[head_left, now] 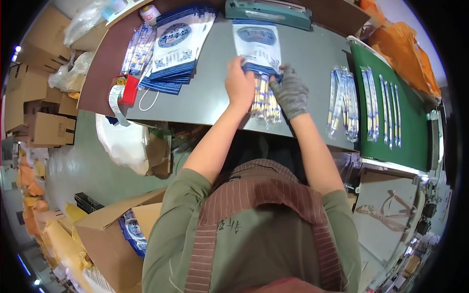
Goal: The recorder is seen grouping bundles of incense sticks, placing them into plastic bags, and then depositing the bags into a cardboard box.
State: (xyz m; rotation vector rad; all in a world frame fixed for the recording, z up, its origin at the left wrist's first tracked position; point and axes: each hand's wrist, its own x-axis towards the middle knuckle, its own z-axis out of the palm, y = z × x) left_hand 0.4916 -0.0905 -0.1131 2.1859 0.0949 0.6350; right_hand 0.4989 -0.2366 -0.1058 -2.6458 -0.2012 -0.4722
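Observation:
A blue and white plastic bag (257, 54) lies flat in front of me, its blue mouth end toward me. My bare left hand (239, 84) is closed on the left corner of that end. On the right corner, my right hand (290, 92), in a grey knit glove, is closed with fingers bent against the bag. Between the hands, a bundle of slim clear-wrapped sticks (266, 105) with blue and tan marks reaches from the bag's mouth toward the table's near edge. Their far ends are hidden at the mouth.
A fanned stack of similar bags (177, 41) and more wrapped sticks (138, 48) lie at left, near a red label-roll holder (128, 89). A teal bag sealer (268, 13) stands behind. More sticks (343, 102) lie right, beside a green conveyor belt (413, 112). An open carton (112, 244) stands lower left.

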